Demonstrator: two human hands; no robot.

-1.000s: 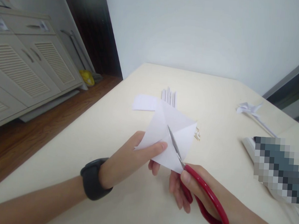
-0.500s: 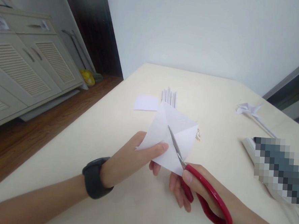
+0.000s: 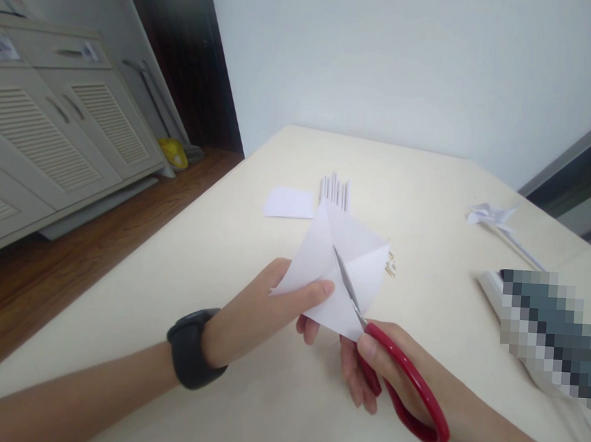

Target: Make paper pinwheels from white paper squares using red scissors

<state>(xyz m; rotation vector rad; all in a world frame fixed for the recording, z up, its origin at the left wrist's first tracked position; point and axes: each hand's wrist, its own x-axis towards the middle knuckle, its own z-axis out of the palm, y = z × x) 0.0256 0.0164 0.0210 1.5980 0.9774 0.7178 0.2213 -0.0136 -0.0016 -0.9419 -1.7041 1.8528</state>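
A creased square sheet of white paper is pinched in my left hand, thumb on top and fingers beneath. My right hand grips red-handled scissors. Their metal blades lie across the sheet from its near right corner, one blade on top with its tip near the middle. The lower blade is mostly hidden under the paper. Beyond the sheet, a row of thin white paper sticks lies beside a stack of white paper. Small pins, too small to name surely, lie at the sheet's right.
A white pinwheel on a stick lies at the table's right. Nearer stands a white object with a pixelated top. The pale table meets a wall at the back; a louvred cabinet stands left.
The scissors' handles have shifted slightly up and left with my right hand, and look a little closer together. My left hand and the sheet have barely moved.
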